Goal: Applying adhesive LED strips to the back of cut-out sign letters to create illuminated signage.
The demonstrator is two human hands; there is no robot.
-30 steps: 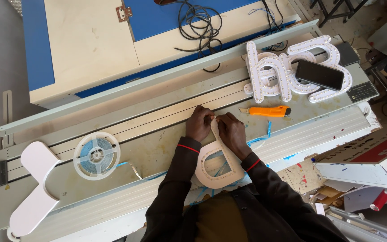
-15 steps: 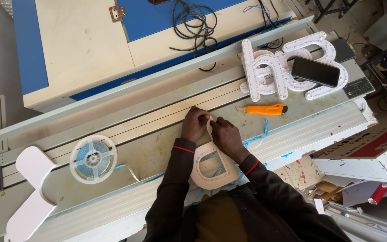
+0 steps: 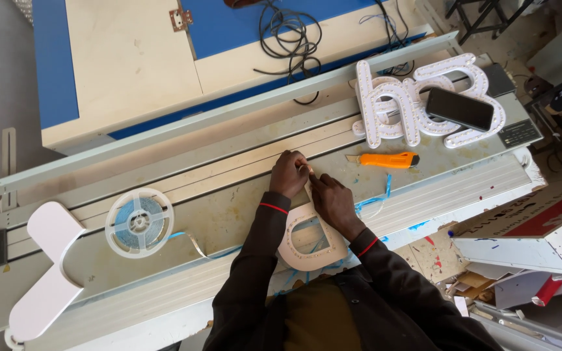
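Both hands pinched together at the top edge of a white letter shell, centre of frame.

The left hand [image 3: 289, 174] and right hand [image 3: 333, 203] are met fingertip to fingertip, closed on something small at the upper rim of the white channel letter [image 3: 311, 239], which is laid flat on the grey workbench [image 3: 229, 214] just below centre; what is pinched cannot be made out. A strip reel [image 3: 139, 222] is seen at left, an orange utility knife [image 3: 385, 159] just right of the hands, and a black phone [image 3: 459, 109] resting on finished white letters [image 3: 391, 107] at upper right.
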